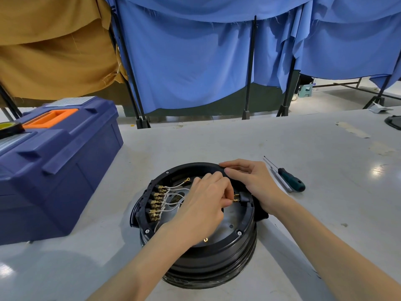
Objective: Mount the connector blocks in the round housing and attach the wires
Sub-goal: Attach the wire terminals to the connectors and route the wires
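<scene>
A round black housing (pixel 217 257) stands on the grey table in front of me. Along its left inner wall sits a black connector block (pixel 149 203) with several brass terminals and white wires (pixel 173 189) plugged in. A second black connector block (pixel 244 197) sits at the right inner wall. My left hand (pixel 201 209) reaches across the housing and pinches a brass wire terminal (pixel 236 200) against that right block. My right hand (pixel 249 181) rests over the housing's far right rim, fingers curled on it. A loose ring terminal (pixel 187 180) lies inside near the back.
A blue toolbox (pixel 56 161) with an orange handle stands at the left. A green-handled screwdriver (pixel 290 179) and a thin metal tool (pixel 280 178) lie right of the housing. Blue and tan cloths hang on black stands behind the table.
</scene>
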### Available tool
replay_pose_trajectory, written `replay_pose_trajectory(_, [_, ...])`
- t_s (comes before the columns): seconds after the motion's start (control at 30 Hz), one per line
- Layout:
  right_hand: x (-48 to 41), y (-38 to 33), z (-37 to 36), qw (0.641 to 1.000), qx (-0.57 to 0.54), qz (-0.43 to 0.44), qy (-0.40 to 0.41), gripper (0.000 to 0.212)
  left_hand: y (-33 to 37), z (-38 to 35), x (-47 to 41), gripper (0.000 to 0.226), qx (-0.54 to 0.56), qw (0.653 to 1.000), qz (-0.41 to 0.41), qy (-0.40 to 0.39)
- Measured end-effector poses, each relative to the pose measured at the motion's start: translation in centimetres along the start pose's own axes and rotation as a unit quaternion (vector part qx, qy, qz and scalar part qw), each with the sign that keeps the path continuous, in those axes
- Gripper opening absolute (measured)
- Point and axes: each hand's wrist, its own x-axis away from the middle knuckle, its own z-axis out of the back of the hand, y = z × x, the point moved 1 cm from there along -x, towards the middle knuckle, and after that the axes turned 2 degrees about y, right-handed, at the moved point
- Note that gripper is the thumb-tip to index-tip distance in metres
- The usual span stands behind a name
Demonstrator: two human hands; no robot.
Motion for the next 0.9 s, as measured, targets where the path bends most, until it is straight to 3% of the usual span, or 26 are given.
replay_pose_trajectory(0.33, [-0.1, 0.0, -0.1, 1.000, 0.015, 0.015, 0.006, 0.016, 0.1, -0.4, -0.8, 0.024, -0.104, 0.993, -0.045, 0.007])
replay_pose_trajectory(0.5, [0.0, -0.3, -0.3, 0.999, 0.029, 0.014, 0.017, 0.017, 0.5, -0.6, -0.8, 0.010, -0.144, 0.988, -0.057, 0.006])
replay_pose_trajectory(0.9, [-0.1, -0.8, -0.8, 0.995, 0.087, 0.033, 0.033, 0.014, 1.2, -0.9, -1.3, 0.019, -0.084, 0.996, -0.039, 0.014])
